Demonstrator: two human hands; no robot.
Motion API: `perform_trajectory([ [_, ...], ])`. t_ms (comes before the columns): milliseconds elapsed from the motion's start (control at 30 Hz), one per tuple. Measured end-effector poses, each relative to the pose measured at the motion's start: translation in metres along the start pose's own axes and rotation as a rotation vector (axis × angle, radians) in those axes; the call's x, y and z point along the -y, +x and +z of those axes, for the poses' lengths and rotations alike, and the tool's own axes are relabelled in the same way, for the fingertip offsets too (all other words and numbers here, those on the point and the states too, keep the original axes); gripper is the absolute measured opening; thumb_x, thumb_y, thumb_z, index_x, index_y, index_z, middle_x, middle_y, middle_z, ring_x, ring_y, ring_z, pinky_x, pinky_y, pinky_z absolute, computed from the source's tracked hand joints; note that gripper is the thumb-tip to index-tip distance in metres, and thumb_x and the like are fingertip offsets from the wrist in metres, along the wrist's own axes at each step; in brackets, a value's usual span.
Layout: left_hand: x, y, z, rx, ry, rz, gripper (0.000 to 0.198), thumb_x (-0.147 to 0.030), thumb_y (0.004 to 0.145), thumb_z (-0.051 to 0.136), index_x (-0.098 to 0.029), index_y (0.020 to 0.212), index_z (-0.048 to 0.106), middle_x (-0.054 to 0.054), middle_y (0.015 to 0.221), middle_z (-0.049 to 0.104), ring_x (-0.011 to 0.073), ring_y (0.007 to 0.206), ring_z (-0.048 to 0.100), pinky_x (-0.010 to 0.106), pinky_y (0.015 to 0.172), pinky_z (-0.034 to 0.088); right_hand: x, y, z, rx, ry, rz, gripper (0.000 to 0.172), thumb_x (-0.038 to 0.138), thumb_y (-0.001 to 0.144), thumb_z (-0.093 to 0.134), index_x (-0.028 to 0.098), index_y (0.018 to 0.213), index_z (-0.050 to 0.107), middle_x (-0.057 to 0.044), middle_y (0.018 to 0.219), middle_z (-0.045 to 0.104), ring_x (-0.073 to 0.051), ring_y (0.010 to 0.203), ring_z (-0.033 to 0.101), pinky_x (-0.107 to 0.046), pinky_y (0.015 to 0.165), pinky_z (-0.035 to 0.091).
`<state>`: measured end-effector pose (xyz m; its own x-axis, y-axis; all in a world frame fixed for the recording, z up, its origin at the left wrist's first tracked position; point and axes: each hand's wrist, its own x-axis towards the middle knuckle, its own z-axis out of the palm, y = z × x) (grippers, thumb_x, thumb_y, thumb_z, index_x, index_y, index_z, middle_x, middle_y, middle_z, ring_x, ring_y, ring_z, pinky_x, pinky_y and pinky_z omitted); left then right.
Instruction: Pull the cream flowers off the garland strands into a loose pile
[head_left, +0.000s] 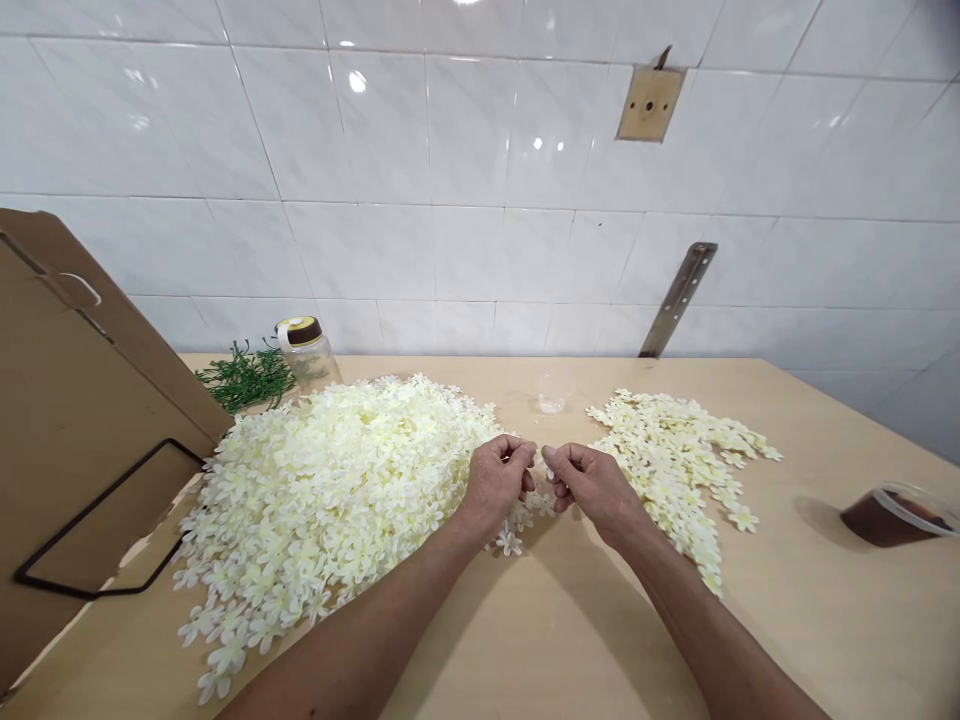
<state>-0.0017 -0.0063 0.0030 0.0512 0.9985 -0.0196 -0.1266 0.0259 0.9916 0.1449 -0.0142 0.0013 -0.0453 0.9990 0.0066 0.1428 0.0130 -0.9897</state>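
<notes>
Big flower heap (pixel 352 480): pale fake blossoms, left on the tabletop (pixel 525 640).
Left hand (pixel 499 475): fingers pinched; can't tell on what.
Fiddly bit: seems like tiny-part work; next move calls for light, steady pinching.
Right hand (pixel 592 487): fingers pinched too, contents unclear.
Small flower pile (pixel 667 460): right.

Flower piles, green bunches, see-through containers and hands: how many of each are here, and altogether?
Flower piles: 2 (large pile, smaller pile)
Green bunches: 1 (green sprigs)
See-through containers: 3 (lidded bottle, small cup, container of dark liquid)
Hands: 2 (left hand, right hand)
Total: 8
</notes>
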Motion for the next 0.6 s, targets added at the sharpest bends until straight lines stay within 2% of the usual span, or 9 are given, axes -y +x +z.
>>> perform_trajectory([
  [267,0.002,0.007,-0.006,-0.026,-0.228,-0.113,0.029,-0.041,0.071,0.072,-0.015,0.069,0.057,-0.002,0.051,0.053,0.0083,0.044,0.047,0.021,0.044,0.035,0.007,-0.003,0.001,0.099,0.091,0.032,0.045,0.060,0.068,0.074,0.017,0.066,0.064,0.002,0.056,0.056,-0.011,0.048,0.053,-0.027,0.048,0.050],
  [600,0.001,0.016,-0.015,-0.056,-0.308,-0.107,0.034,-0.045,0.071,0.073,-0.016,0.067,0.055,-0.002,0.051,0.052,0.0075,0.044,0.046,0.021,0.045,0.035,0.005,-0.001,-0.004,0.082,0.127,0.065,0.044,0.060,0.074,0.069,0.016,0.075,0.066,0.001,0.060,0.057,-0.011,0.047,0.055,-0.027,0.050,0.050],
])
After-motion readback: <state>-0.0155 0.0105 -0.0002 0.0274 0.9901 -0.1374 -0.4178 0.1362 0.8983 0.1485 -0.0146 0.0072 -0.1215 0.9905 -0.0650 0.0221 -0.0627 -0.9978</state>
